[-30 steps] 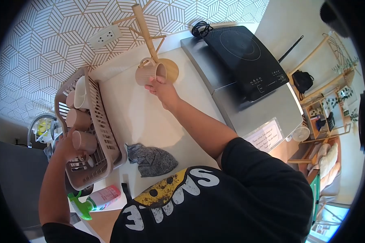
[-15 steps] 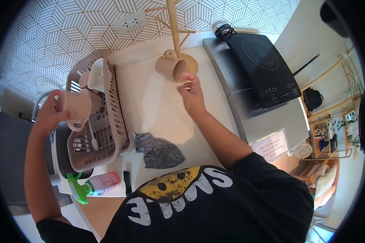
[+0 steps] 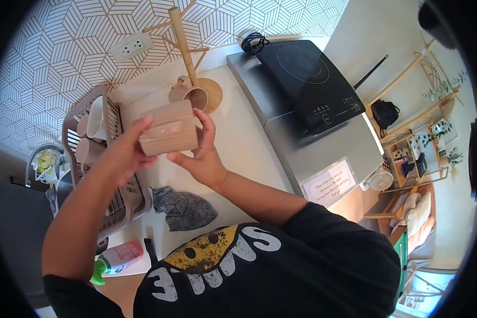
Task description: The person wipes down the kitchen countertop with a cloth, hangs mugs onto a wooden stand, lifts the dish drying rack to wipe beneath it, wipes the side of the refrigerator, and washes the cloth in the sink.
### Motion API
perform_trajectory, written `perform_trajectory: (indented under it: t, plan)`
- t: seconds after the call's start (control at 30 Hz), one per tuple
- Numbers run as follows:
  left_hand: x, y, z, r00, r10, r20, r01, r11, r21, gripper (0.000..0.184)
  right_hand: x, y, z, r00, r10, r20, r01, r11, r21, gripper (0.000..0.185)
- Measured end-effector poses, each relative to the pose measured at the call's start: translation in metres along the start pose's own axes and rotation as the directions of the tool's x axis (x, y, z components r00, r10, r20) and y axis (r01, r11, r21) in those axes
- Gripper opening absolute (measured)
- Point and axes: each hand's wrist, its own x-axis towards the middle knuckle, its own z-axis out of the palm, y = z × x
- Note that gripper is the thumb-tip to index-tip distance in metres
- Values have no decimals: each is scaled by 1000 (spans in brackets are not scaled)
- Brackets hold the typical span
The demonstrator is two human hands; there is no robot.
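Observation:
A ribbed pink mug [image 3: 169,129] is held sideways in the air above the counter. My left hand [image 3: 127,151] grips its left end, and my right hand [image 3: 204,156] has its fingers and thumb round the right end. Just behind, a second pink mug [image 3: 181,95] hangs low on the wooden mug stand [image 3: 183,45], its opening facing right. At the left, the pinkish-brown dish rack [image 3: 114,119] holds more pink mugs [image 3: 88,150] and a white dish [image 3: 96,119]; my left forearm covers part of it.
A crumpled grey cloth [image 3: 183,208] lies near my shirt. The spray bottle [image 3: 121,257] stands at the front left. On the right are the black induction cooktop [image 3: 315,79] and a printed sign [image 3: 329,183]. A power outlet [image 3: 130,47] is on the wall.
My left hand has lifted a mug out of the rack and brought it right, over the counter. My right hand has come away from the hanging mug and now grips this one too.

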Motion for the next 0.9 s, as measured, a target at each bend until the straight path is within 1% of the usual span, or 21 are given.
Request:
perform_trajectory:
  t: [0.03,0.07,0.13,0.17,0.23,0.27,0.3,0.37,0.4,0.47,0.5,0.53,0.57,0.63,0.67,0.7,0.73,0.77,0.8,0.83,0.9]
  plan:
    - [7,-4,11,998,-44,43,48,994,-100,62,1,1,-5,998,33,-46,-33,999,16,112]
    - [13,-6,18,992,-84,91,101,975,-196,56,1,3,-11,998,34,-47,-33,999,12,112]
    - [22,-6,26,985,-115,126,141,966,-216,56,4,2,-21,992,-15,-126,34,989,147,114]
    - [26,-5,28,977,-148,156,182,955,-232,57,6,0,-28,991,-16,-131,35,989,144,114]
    - [30,4,33,982,-141,123,162,968,-190,59,9,-4,-44,999,42,-23,-30,918,394,123]
    - [32,7,34,988,-131,86,143,978,-151,60,13,-5,-52,999,43,-25,-30,919,394,123]
    - [36,9,34,987,-134,87,147,977,-152,60,17,-6,-60,1000,20,17,-25,934,356,128]
    - [42,10,34,982,-170,87,174,984,-41,64,22,-6,-67,998,8,60,-27,948,317,132]
    - [45,7,35,981,-173,89,177,983,-44,64,25,-5,-70,997,-6,73,-16,954,298,134]
    - [54,0,35,967,-198,163,226,957,-182,70,24,-6,-68,996,-22,91,-4,961,277,136]
    - [55,0,38,968,-193,160,221,958,-184,70,20,-6,-63,998,36,49,-51,940,338,136]
    - [55,-1,43,957,-207,202,254,935,-246,72,17,-6,-58,995,96,12,-93,912,400,136]
    - [56,-3,48,945,-220,244,290,907,-306,75,14,-5,-53,995,96,17,-95,911,402,136]
    - [60,-10,62,942,-242,233,304,909,-286,76,10,-6,-45,962,220,-162,-114,862,493,115]
    - [61,-12,68,938,-263,225,318,912,-260,78,11,0,-49,962,224,-157,-120,861,494,115]
    - [53,-12,72,937,-198,289,257,949,-183,82,16,9,-60,955,249,-161,-106,794,599,101]
    - [48,-10,66,938,-195,286,253,949,-186,82,28,4,-65,948,272,-162,-86,715,694,89]
    - [42,-6,58,924,-153,351,88,977,194,81,37,-3,-72,926,327,-190,-104,703,703,74]
    - [34,1,52,895,-143,423,-115,841,528,80,49,-6,-84,926,328,-186,-108,703,703,74]
    - [12,27,45,881,-156,448,-271,610,745,72,66,-9,-100,920,349,-176,-154,738,657,69]
    - [-9,34,12,933,-58,354,-315,339,886,58,105,-9,-130,893,406,-195,-227,781,582,59]
